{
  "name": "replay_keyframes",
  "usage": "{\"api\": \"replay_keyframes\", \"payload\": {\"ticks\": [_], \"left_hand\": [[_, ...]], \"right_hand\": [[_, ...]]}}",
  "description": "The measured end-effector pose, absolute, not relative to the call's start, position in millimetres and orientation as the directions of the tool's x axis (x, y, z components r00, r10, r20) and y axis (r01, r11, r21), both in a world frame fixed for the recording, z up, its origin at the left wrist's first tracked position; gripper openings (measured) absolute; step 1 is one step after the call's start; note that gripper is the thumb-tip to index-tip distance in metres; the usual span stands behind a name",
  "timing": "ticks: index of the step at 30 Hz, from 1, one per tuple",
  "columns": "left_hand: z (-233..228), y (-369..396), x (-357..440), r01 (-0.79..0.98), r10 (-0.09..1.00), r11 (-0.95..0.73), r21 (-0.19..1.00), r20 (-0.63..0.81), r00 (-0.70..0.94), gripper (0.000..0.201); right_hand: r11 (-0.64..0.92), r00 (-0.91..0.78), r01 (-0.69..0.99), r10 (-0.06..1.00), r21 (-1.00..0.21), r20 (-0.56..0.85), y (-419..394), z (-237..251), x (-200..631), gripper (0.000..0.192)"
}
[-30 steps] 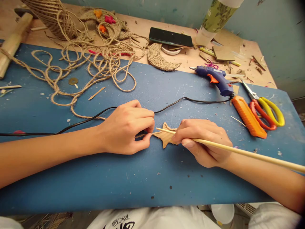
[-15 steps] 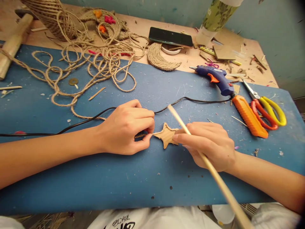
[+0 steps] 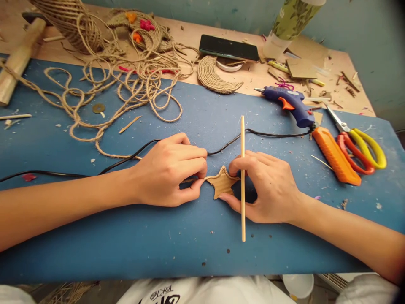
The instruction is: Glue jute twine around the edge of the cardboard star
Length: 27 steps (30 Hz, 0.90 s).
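Observation:
A small cardboard star (image 3: 223, 185) lies on the blue mat, with jute twine running along its upper edge. My left hand (image 3: 172, 171) pinches the twine (image 3: 207, 177) between thumb and forefinger just left of the star. On the star's right side, my right hand (image 3: 268, 188) grips it, forefinger at the upper right and thumb at the lower edge. A thin wooden stick (image 3: 243, 211) lies across the right forefinger and thumb, its ends sticking out beyond them; whether the fingers hold it too I cannot tell. The star's right tip is partly covered.
A blue glue gun (image 3: 286, 101) lies at the right, its black cord (image 3: 218, 150) passing behind my hands. Nearby are an orange cutter (image 3: 337, 156) and scissors (image 3: 357, 147). Behind are a phone (image 3: 228, 47), a twine-covered crescent (image 3: 215, 78), tangled twine (image 3: 139, 84) and a hammer (image 3: 22, 59).
The stick has swung from slanting under my right hand's grip to lying nearly upright across its fingers. My right thumb and forefinger have spread around the star. The left hand stays in place.

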State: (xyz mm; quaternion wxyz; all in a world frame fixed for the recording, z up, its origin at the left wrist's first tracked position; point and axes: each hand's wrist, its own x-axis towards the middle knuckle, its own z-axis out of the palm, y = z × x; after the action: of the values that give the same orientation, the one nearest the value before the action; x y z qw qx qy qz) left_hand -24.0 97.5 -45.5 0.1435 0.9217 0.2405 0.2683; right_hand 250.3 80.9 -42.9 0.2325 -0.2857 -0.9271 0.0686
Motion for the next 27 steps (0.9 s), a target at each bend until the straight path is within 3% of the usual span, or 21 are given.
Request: {"api": "replay_keyframes", "payload": {"ticks": [10, 13, 17, 19, 22, 27], "left_hand": [[-47, 98, -24, 0.359, 0.505, -0.851, 0.384, 0.407, 0.761, 0.014], [-47, 98, -25, 0.360, 0.507, -0.850, 0.385, 0.409, 0.759, 0.014], [-47, 99, -24, 0.357, 0.504, -0.851, 0.384, 0.411, 0.760, 0.014], [-47, 99, -23, 0.359, 0.504, -0.852, 0.380, 0.412, 0.759, 0.014], [-47, 99, -24, 0.356, 0.499, -0.856, 0.374, 0.421, 0.758, 0.014], [-47, 99, -25, 0.357, 0.503, -0.853, 0.381, 0.415, 0.759, 0.014]], "right_hand": [[0.851, -0.735, 0.456, 0.526, -0.261, 0.429, 86, -39, 254, 0.033], [0.827, -0.650, 0.402, 0.560, -0.394, 0.514, 84, -36, 256, 0.024], [0.722, -0.521, 0.292, 0.670, -0.627, 0.529, 79, -28, 257, 0.043], [0.675, -0.519, 0.224, 0.694, -0.703, 0.499, 79, -24, 256, 0.042], [0.637, -0.562, 0.179, 0.692, -0.750, 0.454, 81, -18, 254, 0.018], [0.645, -0.563, 0.150, 0.679, -0.750, 0.471, 82, -21, 254, 0.012]]}}
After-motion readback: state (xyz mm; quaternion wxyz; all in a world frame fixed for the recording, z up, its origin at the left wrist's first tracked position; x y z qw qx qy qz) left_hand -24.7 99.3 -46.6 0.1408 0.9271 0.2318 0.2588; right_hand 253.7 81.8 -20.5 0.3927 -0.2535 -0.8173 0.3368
